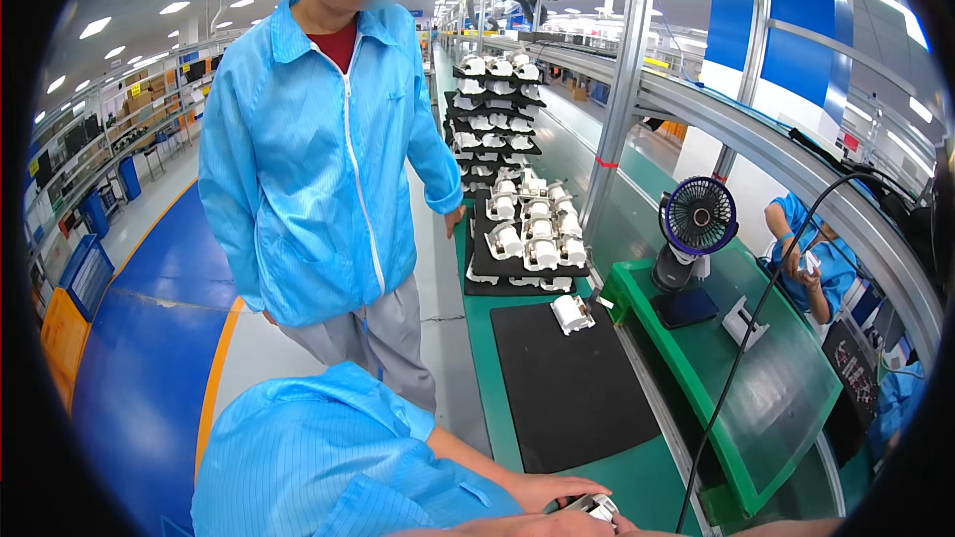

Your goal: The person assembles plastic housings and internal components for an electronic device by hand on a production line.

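My left hand (pixel 552 489) lies at the bottom edge of the green bench, fingers curled over a small white and grey part (pixel 597 508). My right hand (pixel 557 527) is mostly cut off by the lower edge and presses against the same part from below. My blue sleeve (pixel 328 457) fills the lower left. A black mat (pixel 567 388) lies just beyond my hands, with one white part (pixel 572 313) at its far end.
A person in a blue coat (pixel 318 159) stands close at the left of the bench. Black trays of white parts (pixel 527 239) are stacked beyond the mat. A small fan (pixel 696 224), a green shelf (pixel 736 368) and a black cable (pixel 746 348) are at the right, where another worker (pixel 806 259) sits.
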`<state>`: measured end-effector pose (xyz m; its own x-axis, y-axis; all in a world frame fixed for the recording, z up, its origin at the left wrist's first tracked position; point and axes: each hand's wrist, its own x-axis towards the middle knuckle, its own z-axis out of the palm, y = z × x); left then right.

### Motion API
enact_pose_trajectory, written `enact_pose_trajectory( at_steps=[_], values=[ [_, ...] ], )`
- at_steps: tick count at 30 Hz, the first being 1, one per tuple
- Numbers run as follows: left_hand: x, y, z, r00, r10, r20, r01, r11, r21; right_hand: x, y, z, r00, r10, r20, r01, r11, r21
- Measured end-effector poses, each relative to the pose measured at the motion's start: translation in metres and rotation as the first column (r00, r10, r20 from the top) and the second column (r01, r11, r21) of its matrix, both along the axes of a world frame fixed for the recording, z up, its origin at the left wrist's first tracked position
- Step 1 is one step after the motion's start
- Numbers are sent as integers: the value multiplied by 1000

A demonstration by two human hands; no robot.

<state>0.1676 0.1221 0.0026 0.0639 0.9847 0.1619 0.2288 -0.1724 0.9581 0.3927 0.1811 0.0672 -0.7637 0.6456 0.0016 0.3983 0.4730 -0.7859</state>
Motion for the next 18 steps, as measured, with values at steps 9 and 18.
enact_pose_trajectory(
  at_steps=[9,18],
  values=[
    [-10,-2,4,997,-48,52,47,999,16,1,-4,-3,997,-36,-63,38,999,24],
    [-1,-1,-4,994,-68,91,65,997,34,4,-2,-10,996,-6,-89,8,1000,23]
  ],
)
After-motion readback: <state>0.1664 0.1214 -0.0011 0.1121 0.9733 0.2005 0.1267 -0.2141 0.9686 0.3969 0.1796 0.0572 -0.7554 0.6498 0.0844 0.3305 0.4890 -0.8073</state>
